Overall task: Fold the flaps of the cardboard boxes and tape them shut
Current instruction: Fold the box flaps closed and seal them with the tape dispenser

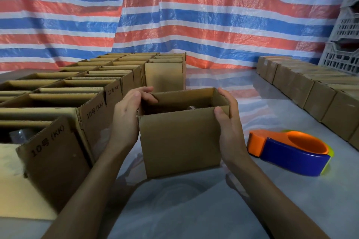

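Box (180, 141) stands mid-worktop (194, 209), flaps up, nothing folded yet. L hand (126, 120) is clamped on its left flap, fingers hooked over the top edge. R hand (229, 122) is wrapped round the right flap, thumb on the front face.

Risks, imo:
- Side flaps pushed in unevenly: skewed top, seam gap, tape won't bridge.
- Hard squeeze may crease the card off its score.
- Letting go to reach the tape gun (291, 151), lying twd the right edge, could let flaps spring back.
- L arm is close to the open boxes (58, 103) along the left edge, so a knock could shift them.
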